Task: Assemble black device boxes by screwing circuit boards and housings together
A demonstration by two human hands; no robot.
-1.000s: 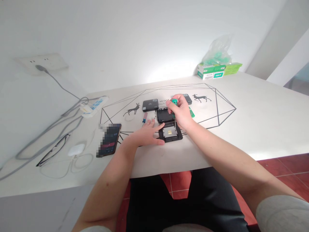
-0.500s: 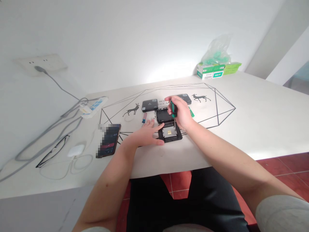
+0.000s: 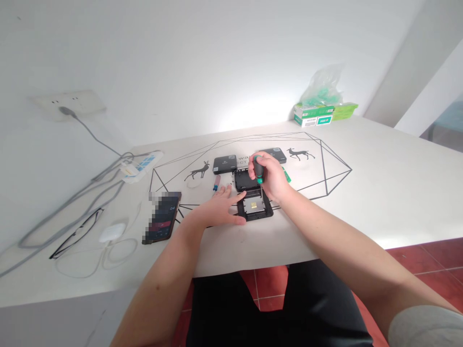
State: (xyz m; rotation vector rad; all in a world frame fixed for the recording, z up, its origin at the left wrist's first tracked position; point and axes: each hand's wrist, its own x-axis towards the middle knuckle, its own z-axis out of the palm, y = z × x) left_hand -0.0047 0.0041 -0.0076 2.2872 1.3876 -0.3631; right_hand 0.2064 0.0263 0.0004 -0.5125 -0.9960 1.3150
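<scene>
My right hand [image 3: 272,179] is wrapped round a screwdriver [image 3: 259,169] with a black and green handle. The screwdriver stands upright, its tip at the right side of a metal plate [image 3: 254,204] in an open black housing [image 3: 268,210]. A gold-coloured square marks the middle of that plate. My left hand [image 3: 222,208] lies with fingers spread, thumb and forefinger at the housing's left edge. Just behind is another black shell [image 3: 246,180], open side up. Partly behind my right hand, a green circuit board [image 3: 286,174] shows.
Two black boxes [image 3: 224,164] [image 3: 277,155] lie farther back. A small pinkish-handled tool [image 3: 216,182] is beside my left fingertips. To the left are a phone [image 3: 164,217], glasses [image 3: 77,233], a white charger [image 3: 112,233] and a power strip [image 3: 142,166]. Green-white cartons [image 3: 314,115] stand back right.
The whole view has shifted, so the table sits slightly lower in the picture. My right hand keeps the screwdriver at the same spot on the plate, and my left hand stays at the housing.
</scene>
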